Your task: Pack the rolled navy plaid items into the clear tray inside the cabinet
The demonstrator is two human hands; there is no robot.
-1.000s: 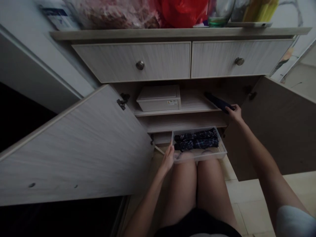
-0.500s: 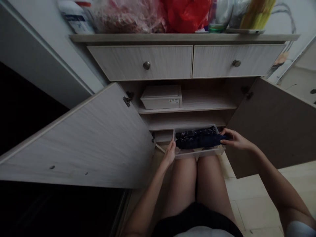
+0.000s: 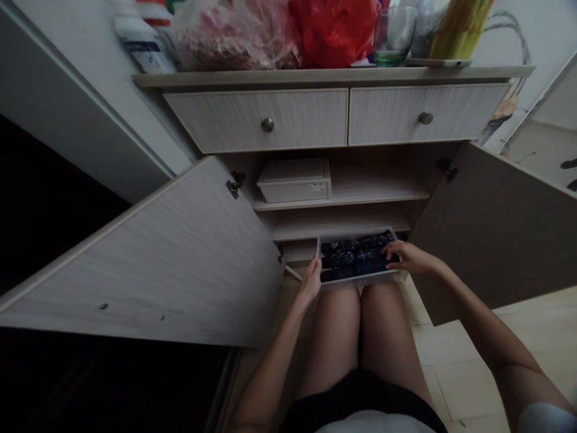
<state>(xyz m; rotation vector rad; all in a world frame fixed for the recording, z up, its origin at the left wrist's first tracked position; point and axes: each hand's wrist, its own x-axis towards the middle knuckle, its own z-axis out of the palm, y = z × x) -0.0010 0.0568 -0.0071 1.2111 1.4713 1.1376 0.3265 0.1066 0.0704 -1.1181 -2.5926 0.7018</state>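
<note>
A shallow translucent plastic box (image 3: pixel 356 281) rests on or just above my thighs. Inside lie three dark folded umbrellas (image 3: pixel 358 258) side by side, two with a pale pattern and the front one plain navy. My left hand (image 3: pixel 312 278) is closed around the box's left end, thumb at the rim. Over the right end of the box, my right hand (image 3: pixel 403 257) has its thumb and fingers bent around the right end of the middle and front umbrellas. Its fingertips touch the fabric, and the lower fingers are partly hidden.
Ahead stands a pale wood cabinet (image 3: pixel 297 231) with its left door (image 3: pixel 153 258) and right door (image 3: pixel 500 234) swung open on both sides of me. A lidded box (image 3: pixel 294 180) sits on the upper shelf. Bottles, a red plastic bag (image 3: pixel 338 30) and a glass (image 3: pixel 394 36) crowd the top.
The navy umbrella has gone down into the front of the box, and three umbrellas now show in a row. My right hand has moved slightly left; my left hand stays on the box.
</note>
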